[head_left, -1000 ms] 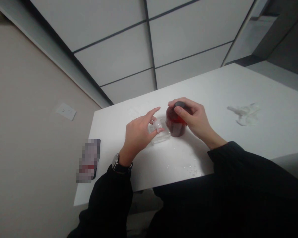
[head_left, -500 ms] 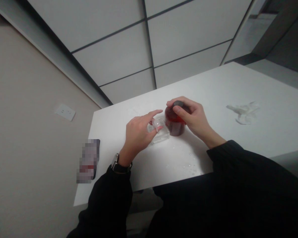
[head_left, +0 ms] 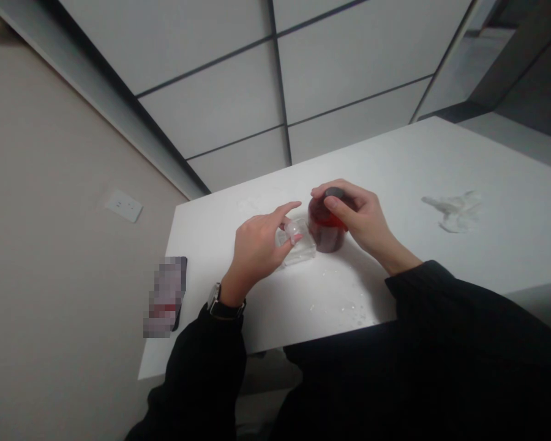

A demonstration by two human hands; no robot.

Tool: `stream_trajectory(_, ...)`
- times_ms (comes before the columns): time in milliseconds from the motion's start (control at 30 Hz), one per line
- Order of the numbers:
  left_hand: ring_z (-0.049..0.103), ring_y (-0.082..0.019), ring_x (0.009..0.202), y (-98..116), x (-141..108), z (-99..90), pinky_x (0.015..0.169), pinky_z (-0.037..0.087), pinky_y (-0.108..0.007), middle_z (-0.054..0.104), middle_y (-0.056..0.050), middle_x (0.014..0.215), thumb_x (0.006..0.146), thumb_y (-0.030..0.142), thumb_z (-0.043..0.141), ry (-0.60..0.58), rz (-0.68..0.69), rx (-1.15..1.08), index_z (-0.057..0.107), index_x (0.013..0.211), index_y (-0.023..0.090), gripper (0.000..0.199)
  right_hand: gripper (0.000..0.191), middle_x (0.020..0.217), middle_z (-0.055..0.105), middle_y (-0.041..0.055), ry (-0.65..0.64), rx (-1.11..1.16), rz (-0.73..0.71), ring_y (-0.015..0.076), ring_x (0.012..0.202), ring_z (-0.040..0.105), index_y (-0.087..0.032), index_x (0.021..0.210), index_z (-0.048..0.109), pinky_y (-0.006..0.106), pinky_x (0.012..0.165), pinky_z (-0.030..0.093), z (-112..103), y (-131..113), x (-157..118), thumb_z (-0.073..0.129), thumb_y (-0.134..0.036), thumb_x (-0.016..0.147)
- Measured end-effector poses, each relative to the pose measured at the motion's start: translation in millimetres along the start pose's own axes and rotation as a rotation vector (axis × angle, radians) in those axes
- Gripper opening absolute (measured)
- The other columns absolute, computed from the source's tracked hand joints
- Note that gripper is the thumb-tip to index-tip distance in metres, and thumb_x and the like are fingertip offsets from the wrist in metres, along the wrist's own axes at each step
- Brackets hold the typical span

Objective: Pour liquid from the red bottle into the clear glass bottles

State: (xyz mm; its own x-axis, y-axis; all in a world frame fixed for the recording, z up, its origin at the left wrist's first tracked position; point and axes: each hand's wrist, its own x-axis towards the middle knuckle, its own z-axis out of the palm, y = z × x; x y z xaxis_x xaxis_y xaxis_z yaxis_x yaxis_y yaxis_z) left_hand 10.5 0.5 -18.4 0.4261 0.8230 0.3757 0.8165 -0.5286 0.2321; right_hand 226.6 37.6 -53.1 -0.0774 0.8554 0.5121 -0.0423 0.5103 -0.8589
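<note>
- what do the two hands hold at the white table?
- the right hand is wrapped around a dark red bottle, thumb laid against its dark cap. the bottle stands upright on the tabletop, near the middle of the scene.
- and the left hand?
- thumb and a curled finger close on a clear round piece, the index finger stretched out above it, toward the bottle. a watch circles that wrist, just above a dark sleeve.
- where is the piece?
- over a clear square container, which sits just beside the bottle, on its left. whether piece and container touch is hard to tell; the fingers and the glare get in the way.
- what else lies on the table?
- small clear drops dot the near side, below the bottle. a phone, its screen blurred out, lies at the left edge; a crumpled white tissue rests well apart, at right.
</note>
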Motion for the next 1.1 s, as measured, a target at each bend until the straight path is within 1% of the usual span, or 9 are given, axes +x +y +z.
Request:
stream_trajectory(100, 0.075, -0.019, 0.093, -2.1, -1.2, 2.5, 0.084, 0.053, -0.03, 0.08, 0.002, 0.101, 0.093, 0.034, 0.077, 0.023, 0.018, 0.023, 0.057, 0.145, 0.026, 0.056, 0.037, 0.104, 0.077, 0.0044, -0.002, -0.001, 0.011, 0.0231, 0.103, 0.07, -0.027, 0.097, 0.078, 0.042, 0.1, 0.053, 0.1, -1.0, 0.1, 0.074, -0.063, 0.09)
stream_trajectory(200, 0.075, -0.018, 0.092, -4.7, -1.7, 6.1, 0.082, 0.053, -0.029, 0.08, 0.001, 0.102, 0.092, 0.043, 0.079, 0.076, 0.034, 0.04, 0.06, 0.141, 0.024, 0.056, 0.037, 0.105, 0.077, 0.0046, -0.007, 0.001, 0.006, 0.0232, 0.104, 0.07, -0.026, 0.097, 0.078, 0.042, 0.101, 0.053, 0.2, -1.7, 0.3, 0.074, -0.062, 0.09)
stream_trajectory(300, 0.074, -0.018, 0.087, -6.4, -1.6, 9.0, 0.079, 0.052, -0.028, 0.079, 0.0, 0.096, 0.089, 0.052, 0.08, 0.125, 0.029, 0.061, 0.066, 0.133, 0.023, 0.054, 0.038, 0.104, 0.077, 0.0046, -0.007, 0.001, 0.011, 0.0236, 0.105, 0.07, -0.027, 0.097, 0.077, 0.043, 0.102, 0.052, 0.0, -1.5, 0.6, 0.074, -0.064, 0.089)
stream_trajectory(367, 0.073, -0.016, 0.08, -6.6, -1.4, 9.8, 0.075, 0.051, -0.027, 0.079, 0.001, 0.092, 0.088, 0.053, 0.082, 0.132, 0.026, 0.065, 0.068, 0.129, 0.023, 0.053, 0.038, 0.104, 0.077, 0.0045, -0.007, 0.0, 0.015, 0.0238, 0.105, 0.07, -0.027, 0.097, 0.077, 0.043, 0.102, 0.053, 0.0, -1.4, 0.9, 0.073, -0.064, 0.089)
stream_trajectory(467, 0.067, -0.012, 0.066, -6.2, -1.1, 9.4, 0.067, 0.047, -0.026, 0.079, 0.002, 0.093, 0.087, 0.053, 0.083, 0.129, 0.02, 0.056, 0.067, 0.13, 0.023, 0.055, 0.037, 0.103, 0.077, 0.0042, -0.008, -0.003, 0.01, 0.0236, 0.104, 0.07, -0.027, 0.096, 0.077, 0.043, 0.102, 0.053, 0.0, -1.7, 1.1, 0.074, -0.064, 0.089)
stream_trajectory(533, 0.065, -0.011, 0.063, -5.7, -1.1, 8.6, 0.063, 0.046, -0.025, 0.079, 0.001, 0.096, 0.087, 0.054, 0.082, 0.126, 0.021, 0.05, 0.067, 0.131, 0.023, 0.056, 0.037, 0.103, 0.077, 0.0041, -0.007, -0.003, 0.008, 0.0234, 0.104, 0.07, -0.027, 0.095, 0.076, 0.043, 0.102, 0.053, 0.2, -2.1, 1.1, 0.074, -0.063, 0.089)
stream_trajectory(767, 0.07, -0.012, 0.072, -2.6, 0.1, 6.0, 0.064, 0.047, -0.024, 0.08, 0.0, 0.097, 0.095, 0.044, 0.076, 0.118, 0.059, -0.01, 0.07, 0.127, 0.024, 0.038, 0.041, 0.104, 0.077, 0.0043, -0.003, -0.019, 0.024, 0.0236, 0.104, 0.07, -0.027, 0.096, 0.076, 0.044, 0.102, 0.053, 0.7, -1.7, 0.8, 0.072, -0.067, 0.088)
stream_trajectory(933, 0.068, -0.012, 0.072, -2.2, 0.5, 7.4, 0.066, 0.048, -0.024, 0.08, 0.0, 0.1, 0.095, 0.037, 0.077, 0.123, 0.055, -0.018, 0.068, 0.135, 0.025, 0.042, 0.042, 0.104, 0.077, 0.0043, -0.006, -0.015, 0.023, 0.024, 0.105, 0.07, -0.027, 0.096, 0.077, 0.044, 0.103, 0.052, 0.3, -2.0, 1.4, 0.073, -0.068, 0.088)
stream_trajectory(1100, 0.066, -0.012, 0.072, -2.5, -0.3, 7.3, 0.067, 0.048, -0.024, 0.08, 0.0, 0.102, 0.097, 0.036, 0.073, 0.093, 0.049, -0.002, 0.065, 0.141, 0.027, 0.046, 0.039, 0.104, 0.077, 0.0039, -0.012, 0.008, 0.025, 0.0229, 0.105, 0.07, -0.027, 0.097, 0.077, 0.042, 0.102, 0.052, -0.3, -1.1, 1.8, 0.075, -0.064, 0.088)
